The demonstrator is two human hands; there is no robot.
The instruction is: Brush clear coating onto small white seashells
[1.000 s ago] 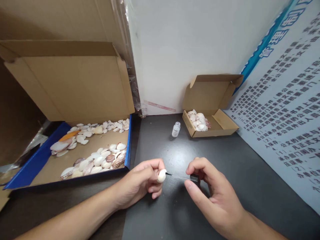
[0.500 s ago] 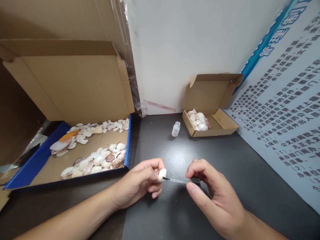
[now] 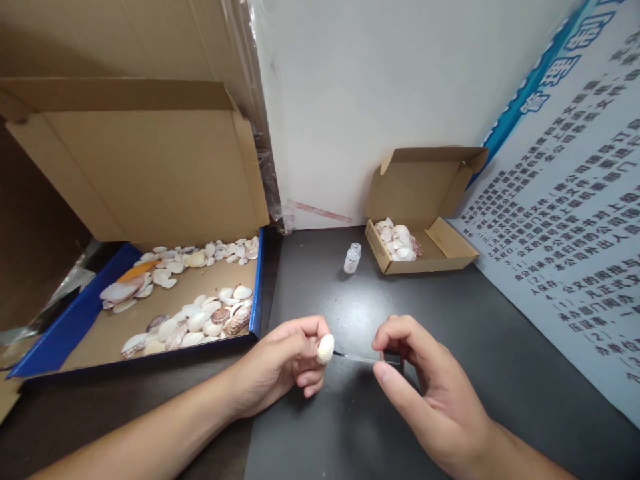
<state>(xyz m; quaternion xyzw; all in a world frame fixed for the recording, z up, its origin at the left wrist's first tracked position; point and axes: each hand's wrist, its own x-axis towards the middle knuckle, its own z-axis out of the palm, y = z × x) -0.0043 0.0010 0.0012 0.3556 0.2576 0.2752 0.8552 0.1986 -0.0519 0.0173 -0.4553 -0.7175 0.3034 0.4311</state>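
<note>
A small ribbed white seashell (image 3: 326, 349) is pinched between the thumb and fingers of my left hand (image 3: 295, 357). My right hand (image 3: 425, 387) grips the black cap of a thin brush (image 3: 360, 359) with a clear stem. The brush's dark tip points left at the shell and lies at its right edge; whether they touch I cannot tell. Beyond both hands a small clear glass bottle (image 3: 352, 259), with a label and an uncapped neck, stands upright on the dark table (image 3: 310, 287).
On the left lies a large open blue-edged cardboard box (image 3: 95, 333) with seashells (image 3: 195, 320) in two groups. At the back right, a smaller open cardboard box (image 3: 430, 267) holds a pile of shells (image 3: 397, 240). A white wall and a printed sign (image 3: 565, 233) stand behind.
The shell has turned a little in my left hand, now showing its ribbed face. The brush tip, earlier over the shell's front, has shifted slightly right to its edge.
</note>
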